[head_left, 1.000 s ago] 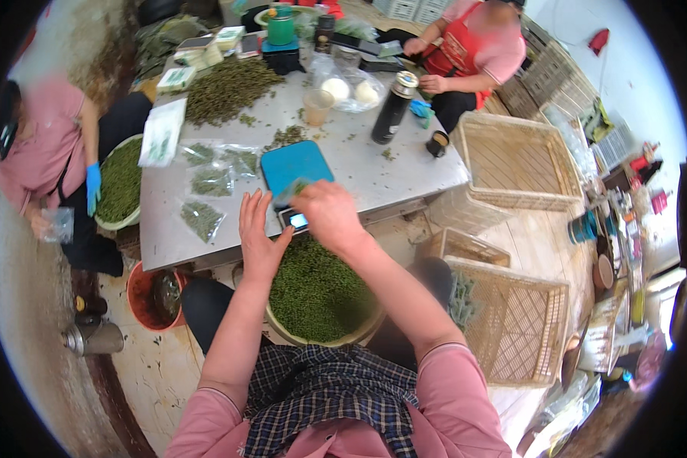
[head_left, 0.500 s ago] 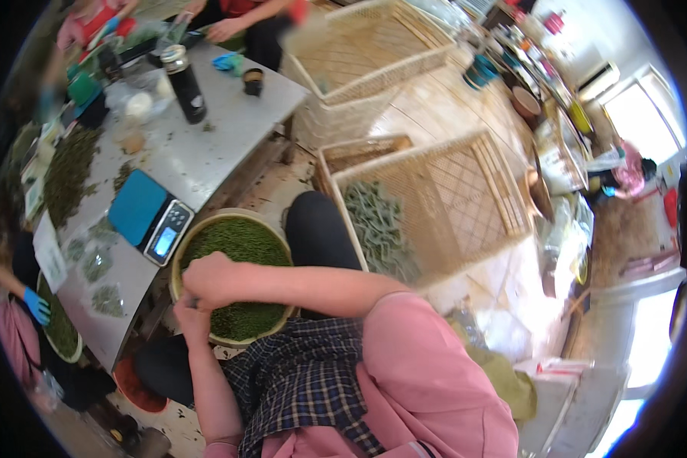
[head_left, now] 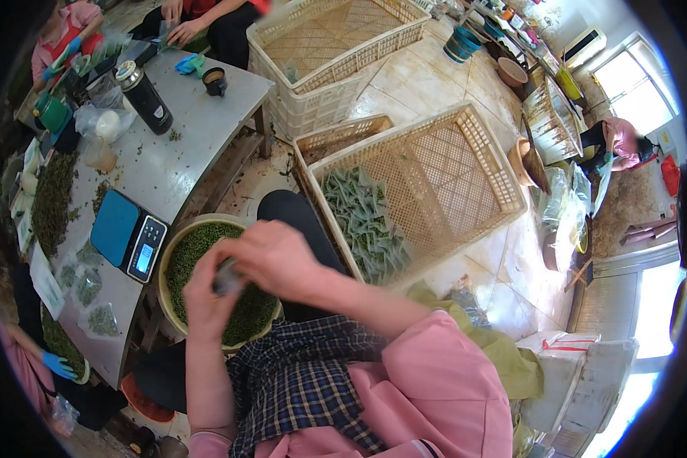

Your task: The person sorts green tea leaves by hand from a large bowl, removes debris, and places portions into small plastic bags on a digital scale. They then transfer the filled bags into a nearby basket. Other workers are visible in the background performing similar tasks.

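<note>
Above a round cream basin (head_left: 165, 305) filled with small green buds (head_left: 195, 252), my two hands meet. A small translucent plastic bag (head_left: 227, 278), blurred, sits between them; its contents cannot be made out. My left hand (head_left: 204, 296) has its fingers closed round the bag from the left. My right hand (head_left: 281, 258) reaches over from the right, fingers bent and pinching at the bag's upper part. Left of the basin, a digital scale (head_left: 146, 250) with a blue plate and lit display stands on the metal table (head_left: 160, 164).
Filled clear bags (head_left: 101, 319) and a dried green heap (head_left: 49, 202) lie on the table, with a black thermos (head_left: 146, 101) farther back. To my right, a plastic crate (head_left: 466, 175) holds many filled packets (head_left: 359, 221). A co-worker's blue-gloved hand (head_left: 58, 365) is at far left.
Both hands have come up and a little right from low over the basin, and the bag now shows between them. The whole view has shifted slightly.
</note>
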Demonstrator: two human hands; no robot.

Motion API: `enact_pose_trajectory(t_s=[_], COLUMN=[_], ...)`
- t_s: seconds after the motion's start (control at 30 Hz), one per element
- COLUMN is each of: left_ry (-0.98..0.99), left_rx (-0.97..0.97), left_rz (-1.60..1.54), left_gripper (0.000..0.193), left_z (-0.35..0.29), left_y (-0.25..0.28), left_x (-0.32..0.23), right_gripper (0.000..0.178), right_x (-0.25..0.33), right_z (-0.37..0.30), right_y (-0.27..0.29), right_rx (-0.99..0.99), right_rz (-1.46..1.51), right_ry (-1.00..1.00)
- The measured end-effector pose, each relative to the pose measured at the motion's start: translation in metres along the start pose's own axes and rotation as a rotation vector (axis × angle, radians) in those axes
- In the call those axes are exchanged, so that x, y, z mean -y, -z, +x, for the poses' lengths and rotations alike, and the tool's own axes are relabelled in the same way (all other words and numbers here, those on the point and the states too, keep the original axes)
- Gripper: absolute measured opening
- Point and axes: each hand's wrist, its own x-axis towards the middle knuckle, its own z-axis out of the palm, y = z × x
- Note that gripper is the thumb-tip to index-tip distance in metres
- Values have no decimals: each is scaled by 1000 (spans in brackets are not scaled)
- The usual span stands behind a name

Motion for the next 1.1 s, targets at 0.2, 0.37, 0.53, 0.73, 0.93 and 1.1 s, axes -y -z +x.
enact_pose_trajectory(t_s=[0.2, 0.37, 0.53, 0.73, 0.93, 1.1], left_ry=[34, 241, 293, 460, 552, 929], left_rx=[-36, -21, -129, -547, -1494, -1143], left_rz=[-3, -71, -122, -150, 238, 214], left_gripper=[56, 39, 30, 27, 42, 37], left_z=[11, -16, -57, -90, -98, -129], left_y=[-3, 6, 13, 62, 203, 278], left_x=[12, 47, 81, 130, 241, 332], right_gripper=[13, 21, 23, 32, 35, 21], right_x=[-138, -315, -348, -343, -314, -263], right_z=[-71, -207, -271, -284, -210, -109], right_y=[70, 79, 36, 7, 34, 15], right_rx=[-541, -563, -116, -145, -402, -546], right_rz=[-90, -436, -621, -168, -366, 134], right_ry=[-434, -968, -1099, -1180, -893, -591])
